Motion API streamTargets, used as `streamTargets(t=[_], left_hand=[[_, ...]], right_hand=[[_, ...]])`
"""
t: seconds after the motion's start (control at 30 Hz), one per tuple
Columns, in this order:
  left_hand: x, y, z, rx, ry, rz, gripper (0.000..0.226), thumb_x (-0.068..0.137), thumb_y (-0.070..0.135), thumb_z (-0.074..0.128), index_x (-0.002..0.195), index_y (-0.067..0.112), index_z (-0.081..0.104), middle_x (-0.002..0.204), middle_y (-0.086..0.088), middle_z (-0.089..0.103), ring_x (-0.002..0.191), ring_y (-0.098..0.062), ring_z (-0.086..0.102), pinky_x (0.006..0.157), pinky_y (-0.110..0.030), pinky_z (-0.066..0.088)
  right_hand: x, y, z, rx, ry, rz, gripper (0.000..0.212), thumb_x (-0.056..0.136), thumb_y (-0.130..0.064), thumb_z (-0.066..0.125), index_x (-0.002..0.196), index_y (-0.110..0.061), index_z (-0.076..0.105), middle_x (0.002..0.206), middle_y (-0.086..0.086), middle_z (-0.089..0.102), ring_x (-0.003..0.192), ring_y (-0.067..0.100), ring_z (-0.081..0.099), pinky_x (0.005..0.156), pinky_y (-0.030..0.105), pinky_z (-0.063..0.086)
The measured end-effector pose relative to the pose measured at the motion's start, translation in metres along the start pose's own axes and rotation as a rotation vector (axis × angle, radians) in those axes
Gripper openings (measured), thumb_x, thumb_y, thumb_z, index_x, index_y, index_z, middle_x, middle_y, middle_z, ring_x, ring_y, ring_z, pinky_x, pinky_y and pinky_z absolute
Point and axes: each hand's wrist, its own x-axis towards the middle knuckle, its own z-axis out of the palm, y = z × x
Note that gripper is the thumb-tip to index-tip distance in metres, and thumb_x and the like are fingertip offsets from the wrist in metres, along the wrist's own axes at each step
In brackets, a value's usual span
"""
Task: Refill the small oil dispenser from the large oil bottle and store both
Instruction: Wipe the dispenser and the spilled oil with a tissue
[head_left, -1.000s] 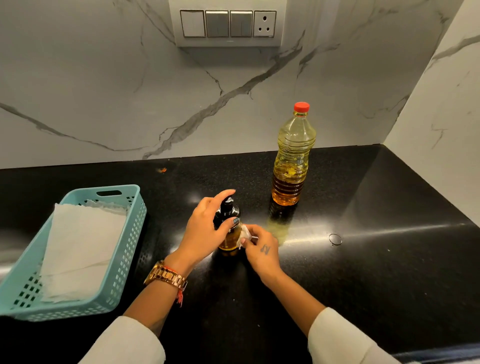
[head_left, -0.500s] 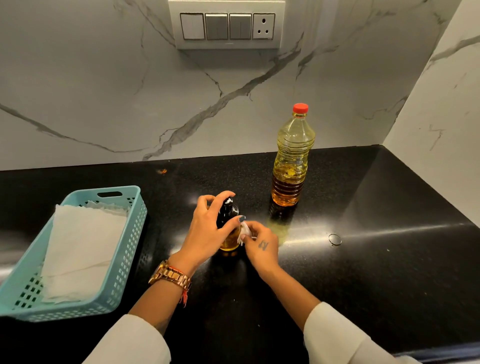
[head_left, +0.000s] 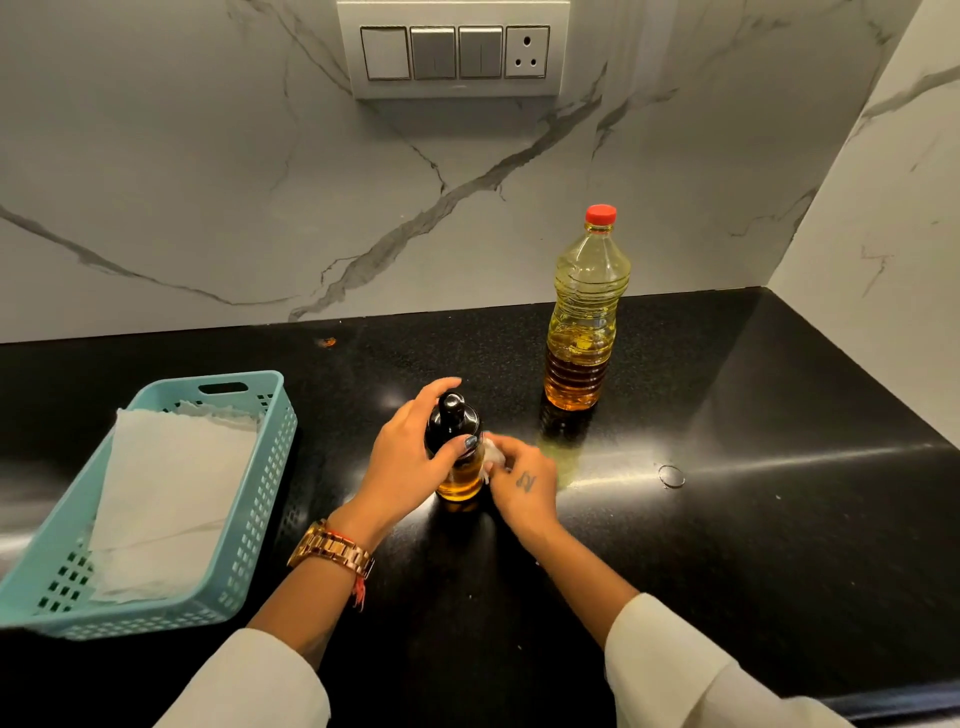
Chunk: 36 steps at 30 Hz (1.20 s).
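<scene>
Small oil dispenser (head_left: 457, 457): upright on table (head_left: 727, 519), capped, gripped by left hand (head_left: 410, 462). Right hand (head_left: 522, 480): closed on white tissue (head_left: 492, 454), apparently wiping its side. Large oil bottle (head_left: 587, 317): capped, beyond right hand. Next, likely: storing both.

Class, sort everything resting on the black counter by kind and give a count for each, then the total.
Oil containers: 2 (large oil bottle, small oil dispenser)
Baskets: 1 (teal basket)
Paper towels: 1 stack (paper towel), lying in the basket
Small rings: 1 (ring)
Total: 5
</scene>
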Motion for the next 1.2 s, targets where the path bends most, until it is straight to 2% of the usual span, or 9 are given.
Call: streamTargets(t=[0.2,0.33,0.43,0.57,0.7,0.87,1.0,1.1,1.2], left_hand=[[-0.003,-0.002,0.001,-0.007,-0.034,-0.049,0.049,0.084,0.016,0.062,0.125,0.034,0.042,0.109,0.011,0.052,0.11,-0.019,0.046,0.093,-0.037,0.042],[-0.004,-0.003,0.004,-0.056,-0.041,-0.093,0.048,0.084,0.019,0.058,0.123,0.04,0.04,0.111,0.012,0.05,0.11,-0.022,0.043,0.095,-0.048,0.041],[-0.003,-0.003,0.006,-0.076,-0.022,-0.097,0.044,0.082,0.025,0.058,0.119,0.042,0.04,0.109,0.01,0.053,0.109,-0.022,0.046,0.093,-0.049,0.044],[-0.005,-0.002,0.01,-0.001,0.052,-0.066,0.043,0.084,0.032,0.062,0.122,0.036,0.042,0.109,0.009,0.053,0.104,-0.016,0.049,0.095,-0.042,0.043],[-0.006,-0.002,0.012,0.008,0.11,-0.114,0.047,0.081,0.034,0.065,0.124,0.04,0.045,0.11,-0.001,0.043,0.104,-0.015,0.047,0.091,-0.031,0.044],[-0.002,0.001,0.005,0.004,0.094,-0.091,0.053,0.08,0.027,0.068,0.126,0.042,0.045,0.104,-0.004,0.048,0.094,-0.008,0.047,0.076,-0.008,0.032],[-0.001,0.002,0.0,-0.008,0.042,-0.091,0.062,0.082,0.024,0.066,0.132,0.044,0.035,0.111,0.0,0.05,0.103,-0.01,0.047,0.086,-0.021,0.037],[-0.002,0.002,-0.001,-0.05,0.025,-0.103,0.068,0.083,0.016,0.064,0.137,0.041,0.03,0.12,0.001,0.05,0.111,-0.01,0.047,0.092,-0.027,0.039],[-0.005,0.0,0.002,-0.079,0.005,-0.103,0.063,0.086,0.012,0.06,0.136,0.037,0.032,0.128,-0.001,0.051,0.115,-0.011,0.048,0.096,-0.031,0.043]], right_hand=[[-0.014,-0.013,-0.006,0.04,0.035,-0.171,0.039,0.086,0.001,0.054,0.122,-0.014,0.06,0.114,-0.002,0.066,0.104,0.0,0.053,0.081,-0.002,0.034],[-0.027,0.012,0.01,-0.026,0.002,-0.115,0.039,0.087,-0.003,0.056,0.123,-0.015,0.06,0.108,0.003,0.069,0.102,0.011,0.061,0.081,0.011,0.038],[-0.009,0.007,0.005,-0.039,-0.027,-0.049,0.036,0.087,-0.003,0.054,0.118,-0.017,0.064,0.108,0.003,0.07,0.101,0.012,0.062,0.079,0.012,0.038],[0.003,-0.014,-0.008,0.041,-0.013,-0.146,0.039,0.086,0.002,0.051,0.118,-0.016,0.063,0.112,0.0,0.068,0.104,0.008,0.059,0.085,0.014,0.043],[-0.016,-0.003,-0.002,0.084,0.052,-0.267,0.043,0.083,0.007,0.052,0.12,-0.013,0.062,0.112,-0.004,0.065,0.106,0.004,0.057,0.092,0.012,0.042],[-0.013,0.013,0.002,0.069,-0.036,-0.141,0.039,0.086,0.005,0.051,0.117,-0.014,0.064,0.107,0.003,0.069,0.096,0.004,0.057,0.077,0.003,0.042],[0.014,-0.009,-0.008,0.11,-0.104,-0.102,0.037,0.088,0.0,0.051,0.118,-0.019,0.063,0.114,-0.001,0.066,0.107,0.005,0.056,0.087,0.015,0.042],[0.007,-0.013,-0.01,0.101,-0.06,-0.194,0.043,0.086,0.005,0.05,0.12,-0.018,0.061,0.115,-0.008,0.062,0.108,-0.001,0.051,0.093,0.015,0.039],[-0.016,0.009,-0.001,0.118,0.003,-0.246,0.044,0.084,0.008,0.052,0.12,-0.015,0.061,0.111,-0.008,0.063,0.105,0.003,0.056,0.09,0.012,0.043]])
